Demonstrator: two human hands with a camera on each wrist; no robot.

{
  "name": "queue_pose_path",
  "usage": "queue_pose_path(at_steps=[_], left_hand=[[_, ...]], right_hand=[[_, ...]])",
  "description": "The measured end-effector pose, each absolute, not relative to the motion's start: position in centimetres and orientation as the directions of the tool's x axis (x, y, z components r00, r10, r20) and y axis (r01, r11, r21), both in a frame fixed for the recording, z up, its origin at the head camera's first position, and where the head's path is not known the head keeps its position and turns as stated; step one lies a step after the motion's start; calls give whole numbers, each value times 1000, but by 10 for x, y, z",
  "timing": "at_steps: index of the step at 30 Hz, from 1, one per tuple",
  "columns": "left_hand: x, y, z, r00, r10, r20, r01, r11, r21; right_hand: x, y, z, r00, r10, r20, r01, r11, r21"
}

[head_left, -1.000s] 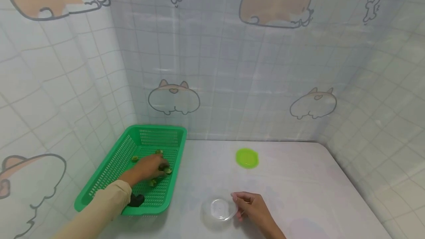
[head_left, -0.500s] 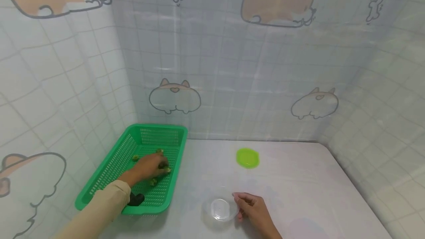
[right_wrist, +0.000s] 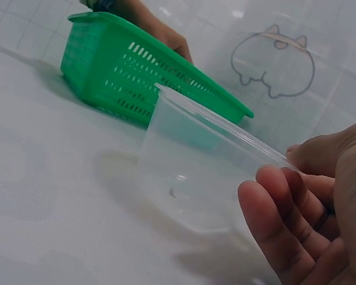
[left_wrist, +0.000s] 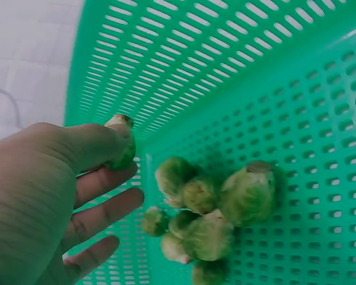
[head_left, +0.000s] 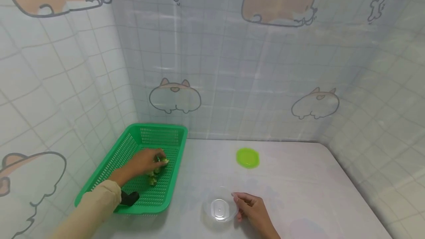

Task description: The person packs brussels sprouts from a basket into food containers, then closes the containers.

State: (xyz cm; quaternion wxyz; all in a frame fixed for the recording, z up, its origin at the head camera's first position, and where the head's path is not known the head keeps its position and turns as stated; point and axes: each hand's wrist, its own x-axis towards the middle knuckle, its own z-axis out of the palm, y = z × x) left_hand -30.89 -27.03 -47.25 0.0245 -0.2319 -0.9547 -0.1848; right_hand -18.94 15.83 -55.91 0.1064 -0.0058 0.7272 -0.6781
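Observation:
In the left wrist view, my left hand (left_wrist: 41,184) pinches a Brussels sprout (left_wrist: 123,145) between thumb and forefinger, while the other fingers are apart. Several more Brussels sprouts (left_wrist: 210,234) lie together below on the floor of the green slotted basket (head_left: 180,158). From the head view, the left hand (head_left: 144,161) is inside that basket and covers part of the pile. My right hand (head_left: 254,211) pinches the rim of a clear plastic tub (head_left: 220,207). The right wrist view shows the tub (right_wrist: 196,172), with the thumb above its rim and fingers beneath.
A bright green round lid (head_left: 247,158) lies on the white table (head_left: 292,183), beyond the tub. Patterned sheeting (head_left: 232,84) encloses the back and both sides. The basket stands against the left side.
My left hand has shifted slightly up and left within the basket, bringing the pinched sprout with it. The right hand and tub have barely moved.

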Motion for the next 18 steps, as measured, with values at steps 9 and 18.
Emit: queue_pose_path(at_steps=[9, 18], left_hand=[[-299, -266, -450, -877, 439, 194, 480, 790, 382], [-277, -240, -431, -849, 471, 239, 528, 758, 383]], right_hand=[[-189, 157, -555, -978, -147, -149, 140, 72, -988], [-189, 154, -554, -980, -149, -132, 126, 50, -991]])
